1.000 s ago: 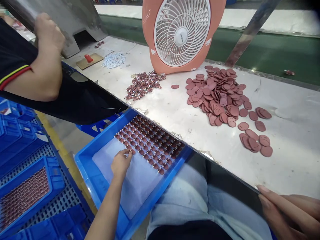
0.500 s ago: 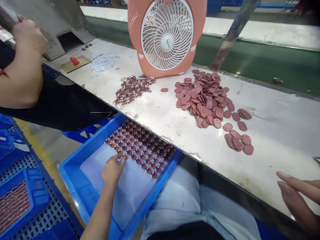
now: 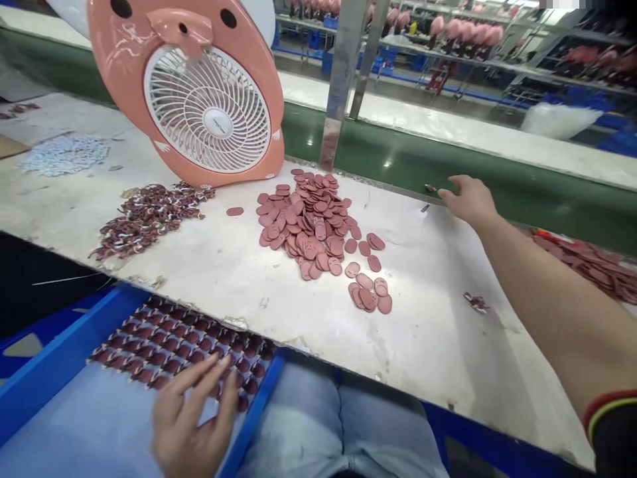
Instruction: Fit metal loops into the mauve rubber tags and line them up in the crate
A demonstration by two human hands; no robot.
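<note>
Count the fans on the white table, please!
1: the pink fan, standing on the table, behind the knotted heap and left of the disc pile. More may hide out of frame.

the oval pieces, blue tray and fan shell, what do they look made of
Oval pieces: matte reddish-brown, perhaps leather or rubber, being thin and flat. Blue tray: probably moulded plastic, with evenly coloured smooth walls. Fan shell: likely glossy plastic, its curved surface catching highlights.

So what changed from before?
The left hand came off the rows of dark-red pieces in the blue plastic tray and hangs open over it. The right hand reached forward to the white tabletop's far edge, beside the long green strip. The view turned right. The coral plastic fan and pile of dull-red oval discs stayed put.
</note>
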